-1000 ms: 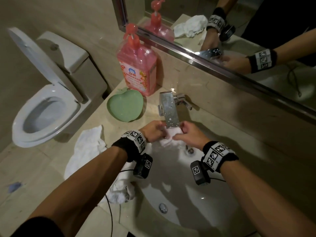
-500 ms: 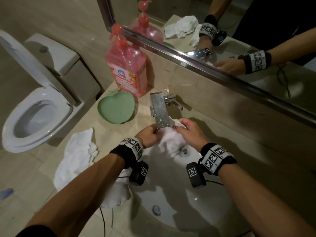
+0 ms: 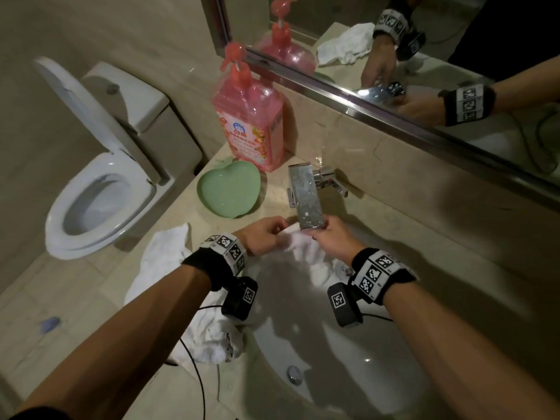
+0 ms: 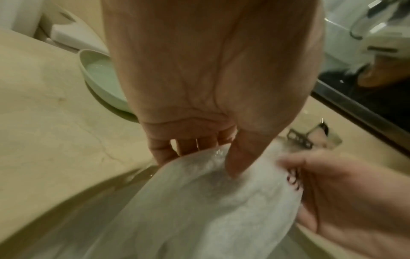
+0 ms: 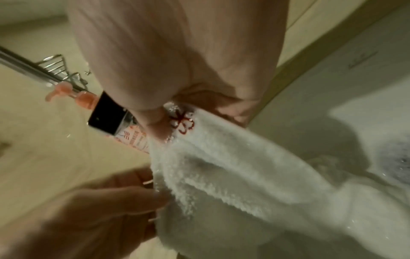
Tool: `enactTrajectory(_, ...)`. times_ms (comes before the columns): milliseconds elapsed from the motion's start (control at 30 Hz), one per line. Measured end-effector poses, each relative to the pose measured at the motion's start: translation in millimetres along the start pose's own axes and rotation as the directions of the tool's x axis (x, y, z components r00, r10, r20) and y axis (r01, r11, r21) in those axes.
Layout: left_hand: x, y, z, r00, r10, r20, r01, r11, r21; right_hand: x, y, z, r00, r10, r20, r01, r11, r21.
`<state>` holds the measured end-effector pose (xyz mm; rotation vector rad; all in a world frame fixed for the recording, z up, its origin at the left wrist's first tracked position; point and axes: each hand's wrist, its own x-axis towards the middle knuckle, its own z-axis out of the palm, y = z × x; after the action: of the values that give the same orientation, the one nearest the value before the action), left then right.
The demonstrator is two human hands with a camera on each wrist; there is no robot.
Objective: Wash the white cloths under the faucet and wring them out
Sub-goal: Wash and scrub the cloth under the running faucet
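Note:
A wet white cloth [image 3: 306, 253] with red embroidery [image 5: 181, 122] hangs into the sink [image 3: 378, 344], just under the spout of the chrome faucet [image 3: 306, 198]. My left hand [image 3: 266, 234] pinches its upper left edge between thumb and fingers [image 4: 237, 157]. At the other corner, beside the embroidery, my right hand [image 3: 330, 237] grips the cloth [image 5: 233, 175]. The cloth's top is stretched between both hands. More white cloths [image 3: 169, 268] lie crumpled on the counter left of the basin, partly under my left forearm.
A pink pump bottle [image 3: 251, 122] and a green heart-shaped dish [image 3: 230, 189] stand on the counter behind the cloths. A toilet [image 3: 100, 189] with raised lid is to the left. The mirror [image 3: 424, 56] runs along the back wall.
The cloth was bunched between both hands under the spout; now its top edge is pulled apart and it hangs longer into the basin. The head view has shifted.

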<state>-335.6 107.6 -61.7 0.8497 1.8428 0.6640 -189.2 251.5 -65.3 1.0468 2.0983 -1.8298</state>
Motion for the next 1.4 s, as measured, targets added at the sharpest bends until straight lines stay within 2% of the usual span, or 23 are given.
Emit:
enactTrajectory(67, 4, -1, 9, 1.0, 0.019, 0.022, -0.023, 0.987, 0.161, 1, 6, -4, 0.999, -0.002, -0.043, 0.003, 1.0, 0.028)
enactTrajectory(133, 7, 2, 18, 1.0, 0.003, 0.017, -0.007, 0.971, 0.239, -3, 10, -13, 0.993, 0.027, -0.119, -0.016, 0.996, 0.092)
enactTrajectory(200, 14, 4, 24, 0.999, -0.005, -0.038, 0.013, 0.979, 0.205, -8, 11, -24, 0.975, 0.06, -0.212, -0.029, 0.989, 0.145)
enactTrajectory(267, 21, 11, 31, 0.997, 0.004, -0.081, 0.003, 0.996, 0.087, -14, 14, -33, 0.964, 0.075, -0.254, -0.044, 0.991, 0.128)
enactTrajectory(333, 25, 20, 36, 0.993, 0.047, -0.104, -0.051, 0.998, -0.033, -21, 16, -39, 0.976, 0.085, -0.2, -0.066, 0.993, 0.1)
enactTrajectory(433, 33, 31, 36, 0.985, 0.146, -0.092, -0.146, 0.989, 0.007, -28, 23, -39, 0.998, 0.05, -0.044, -0.049, 0.999, 0.01)
enactTrajectory(500, 35, 31, 32, 0.985, 0.151, -0.088, -0.149, 0.988, 0.037, -27, 28, -36, 0.999, -0.002, -0.037, -0.003, 0.993, -0.116)
enactTrajectory(533, 34, 30, 30, 0.986, 0.141, -0.091, -0.138, 0.99, 0.042, -27, 28, -36, 0.998, -0.01, -0.064, 0.002, 0.993, -0.12)
enactTrajectory(700, 20, 7, 23, 0.997, 0.071, -0.044, -0.065, 0.991, 0.114, -13, 26, -37, 0.994, 0.04, -0.099, -0.022, 0.984, 0.176)
enactTrajectory(767, 14, -4, 22, 0.991, 0.076, -0.107, -0.06, 0.988, 0.146, -8, 22, -35, 0.994, 0.057, -0.095, -0.035, 0.975, 0.22)
enactTrajectory(833, 7, -11, 19, 0.971, 0.105, -0.215, -0.086, 0.992, 0.095, -5, 19, -28, 0.995, 0.074, -0.063, -0.062, 0.982, 0.178)
enactTrajectory(900, 0, -12, 13, 0.954, 0.121, -0.273, -0.124, 0.992, 0.007, -2, 16, -17, 0.997, 0.075, -0.01, -0.073, 0.992, 0.107)
enactTrajectory(967, -7, -11, 5, 0.95, 0.126, -0.285, -0.141, 0.989, -0.033, 0, 13, -5, 0.997, 0.057, 0.048, -0.061, 0.992, 0.107)
enactTrajectory(1100, -11, -5, -2, 0.95, 0.144, -0.276, -0.151, 0.989, -0.004, 2, 5, 13, 0.985, 0.013, 0.17, -0.026, 0.997, 0.074)
enactTrajectory(1200, -6, 0, 1, 0.971, 0.076, -0.228, -0.092, 0.994, -0.06, 6, 3, 11, 0.996, -0.019, 0.083, 0.013, 0.997, 0.072)
enactTrajectory(1267, -2, -1, 6, 0.98, 0.017, -0.198, -0.032, 0.997, -0.073, 9, 5, 2, 1.0, 0.004, 0.02, -0.006, 0.996, 0.093)
enactTrajectory(1333, 2, -2, 12, 0.987, 0.004, -0.161, 0.0, 1.0, 0.026, 6, 8, -8, 0.999, 0.047, -0.017, -0.045, 0.995, 0.088)
enactTrajectory(1400, 7, -3, 21, 0.989, -0.028, -0.146, 0.049, 0.988, 0.144, 0, 13, -20, 0.998, 0.028, -0.062, -0.02, 0.993, 0.119)
